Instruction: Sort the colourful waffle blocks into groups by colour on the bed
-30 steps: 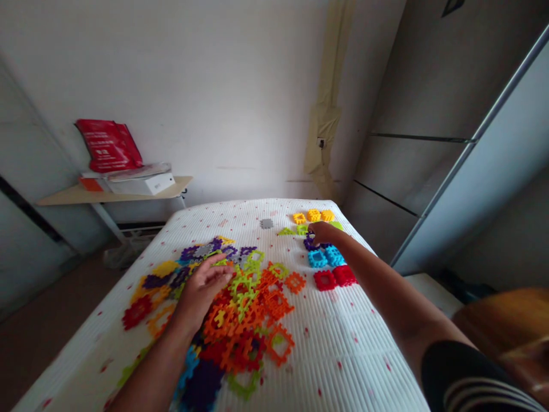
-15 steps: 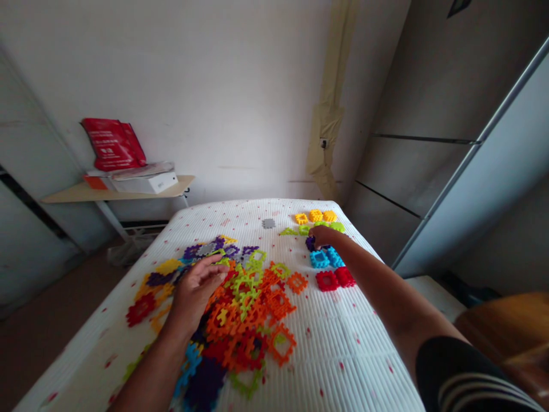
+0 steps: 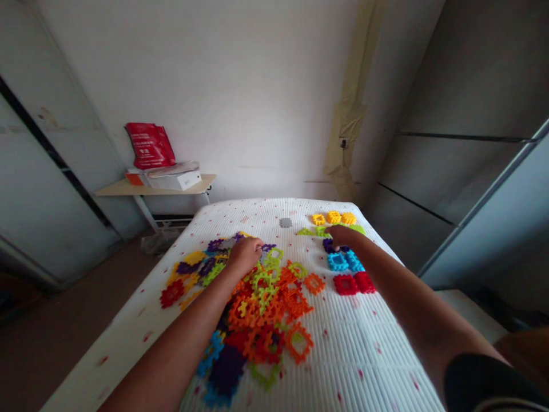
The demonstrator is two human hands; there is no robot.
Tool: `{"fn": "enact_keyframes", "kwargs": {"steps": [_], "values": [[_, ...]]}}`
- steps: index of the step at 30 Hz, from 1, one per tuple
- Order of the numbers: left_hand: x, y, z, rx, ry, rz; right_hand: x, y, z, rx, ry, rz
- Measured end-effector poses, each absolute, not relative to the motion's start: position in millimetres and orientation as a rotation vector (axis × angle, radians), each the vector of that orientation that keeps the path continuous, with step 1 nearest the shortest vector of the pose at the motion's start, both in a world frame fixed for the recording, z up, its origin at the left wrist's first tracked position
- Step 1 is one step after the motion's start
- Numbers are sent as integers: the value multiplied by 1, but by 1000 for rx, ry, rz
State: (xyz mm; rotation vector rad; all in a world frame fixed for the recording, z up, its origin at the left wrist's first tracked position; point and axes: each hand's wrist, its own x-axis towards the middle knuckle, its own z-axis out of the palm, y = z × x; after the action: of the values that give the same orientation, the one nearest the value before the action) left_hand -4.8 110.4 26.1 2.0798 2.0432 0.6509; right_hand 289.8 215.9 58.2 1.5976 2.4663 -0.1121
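Observation:
A heap of flat plastic interlocking tiles in orange, green, purple, yellow, red and blue lies on a white ribbed mattress. My left hand reaches to the far side of the heap, fingers curled down onto purple and grey tiles; what it holds is hidden. My right hand rests knuckles-up on the purple tiles in a sorted column. That column holds yellow tiles, green tiles, blue tiles and red tiles. A single grey tile lies apart.
A small wooden side table against the wall carries a white box and a red bag. Grey wardrobe panels stand to the right. The floor drops away left of the mattress.
My left hand has moved forward from the middle of the heap to its far edge and curled its fingers. The right hand stays on the purple tiles. The camera has swung left.

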Motion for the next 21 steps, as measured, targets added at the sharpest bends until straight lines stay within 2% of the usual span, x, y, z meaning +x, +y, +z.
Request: {"fn": "enact_keyframes", "kwargs": {"steps": [6, 12, 16, 21], "values": [[8, 148, 10, 2102, 2289, 336, 268, 164, 69, 1542, 2635, 68], [11, 163, -4, 2014, 2381, 171, 236, 88, 28, 1260, 2883, 2], [13, 164, -4, 1957, 2419, 184, 231, 73, 5, 1238, 2905, 10], [18, 155, -2, 1943, 2387, 368, 235, 74, -8, 1226, 2946, 38]]}}
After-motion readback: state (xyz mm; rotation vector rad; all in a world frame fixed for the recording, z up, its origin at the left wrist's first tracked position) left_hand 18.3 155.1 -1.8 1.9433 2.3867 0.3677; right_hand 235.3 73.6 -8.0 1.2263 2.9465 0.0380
